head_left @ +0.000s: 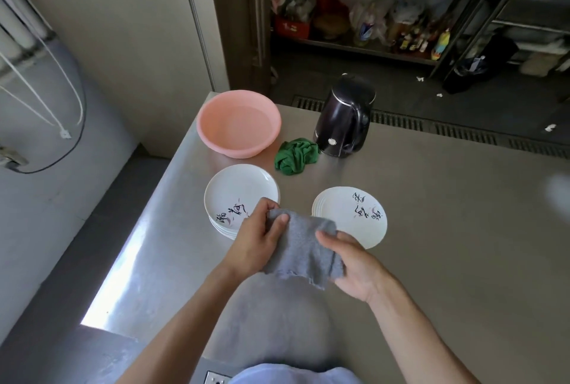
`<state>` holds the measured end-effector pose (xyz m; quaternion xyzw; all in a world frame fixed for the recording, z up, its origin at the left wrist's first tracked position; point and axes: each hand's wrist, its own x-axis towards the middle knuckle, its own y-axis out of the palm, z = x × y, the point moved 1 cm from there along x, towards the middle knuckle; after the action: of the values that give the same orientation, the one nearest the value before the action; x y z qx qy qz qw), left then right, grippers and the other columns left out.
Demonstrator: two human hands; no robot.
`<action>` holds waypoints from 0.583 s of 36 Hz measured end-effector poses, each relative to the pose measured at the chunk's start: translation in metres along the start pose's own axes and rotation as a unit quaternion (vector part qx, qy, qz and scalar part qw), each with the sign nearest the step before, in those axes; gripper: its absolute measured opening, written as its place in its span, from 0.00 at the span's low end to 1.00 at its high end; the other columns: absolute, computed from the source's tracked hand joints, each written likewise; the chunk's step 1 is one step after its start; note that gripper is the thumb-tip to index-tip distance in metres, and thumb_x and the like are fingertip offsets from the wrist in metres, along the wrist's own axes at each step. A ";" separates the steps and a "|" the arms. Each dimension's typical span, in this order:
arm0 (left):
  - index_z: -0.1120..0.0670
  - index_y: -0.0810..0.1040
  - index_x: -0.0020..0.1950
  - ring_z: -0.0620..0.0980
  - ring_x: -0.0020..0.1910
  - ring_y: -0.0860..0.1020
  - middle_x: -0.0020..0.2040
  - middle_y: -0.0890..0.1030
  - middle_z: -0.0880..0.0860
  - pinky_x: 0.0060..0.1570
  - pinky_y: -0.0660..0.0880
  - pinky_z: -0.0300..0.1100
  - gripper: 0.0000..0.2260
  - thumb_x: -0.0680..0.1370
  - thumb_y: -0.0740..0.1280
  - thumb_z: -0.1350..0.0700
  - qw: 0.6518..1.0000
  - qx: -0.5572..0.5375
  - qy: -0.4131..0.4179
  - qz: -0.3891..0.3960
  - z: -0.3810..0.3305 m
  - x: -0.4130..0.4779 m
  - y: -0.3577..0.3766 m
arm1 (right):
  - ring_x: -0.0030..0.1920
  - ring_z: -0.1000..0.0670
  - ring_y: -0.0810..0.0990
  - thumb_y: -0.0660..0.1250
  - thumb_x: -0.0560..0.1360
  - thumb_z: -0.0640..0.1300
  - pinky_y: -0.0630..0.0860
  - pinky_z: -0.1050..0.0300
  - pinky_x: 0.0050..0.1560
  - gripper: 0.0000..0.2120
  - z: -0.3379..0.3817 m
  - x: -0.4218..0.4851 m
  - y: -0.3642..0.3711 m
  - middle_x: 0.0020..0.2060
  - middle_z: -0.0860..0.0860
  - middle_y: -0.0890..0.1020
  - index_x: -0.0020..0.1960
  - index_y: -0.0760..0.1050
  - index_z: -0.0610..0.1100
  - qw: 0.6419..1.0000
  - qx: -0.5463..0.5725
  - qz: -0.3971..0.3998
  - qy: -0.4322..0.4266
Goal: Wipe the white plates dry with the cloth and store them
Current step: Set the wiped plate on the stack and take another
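Observation:
A grey cloth (303,248) is stretched between both hands above the steel table (447,229). My left hand (257,238) pinches its upper left corner, thumb on top. My right hand (354,263) grips its right edge. Behind the left hand lies a stack of white plates (237,190) with black brush lettering, face up. A second stack of white plates (351,214) with the same lettering sits to the right, partly covered by the cloth and my right hand.
A pink basin (239,123) holding water stands at the far left corner of the table. A crumpled green cloth (296,155) lies beside a dark electric kettle (344,118). The table's left edge drops to the floor. Metal shelves with bottles stand beyond.

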<state>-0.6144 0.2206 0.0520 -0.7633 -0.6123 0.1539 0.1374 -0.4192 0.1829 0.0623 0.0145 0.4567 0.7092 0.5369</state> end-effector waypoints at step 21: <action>0.58 0.69 0.78 0.62 0.73 0.67 0.75 0.66 0.60 0.74 0.66 0.54 0.24 0.82 0.62 0.52 0.947 0.136 -0.275 -0.099 0.093 0.056 -0.092 | 0.27 0.54 0.72 0.62 0.83 0.48 0.70 0.60 0.33 0.08 -0.030 0.102 -0.001 0.34 0.48 0.76 0.54 0.74 0.43 0.922 -0.109 -0.369 -0.045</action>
<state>-0.7230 0.2970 -0.0001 -0.6006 -0.6722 0.4251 0.0813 -0.4769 0.2431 -0.0040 -0.1822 0.3252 0.5044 0.7789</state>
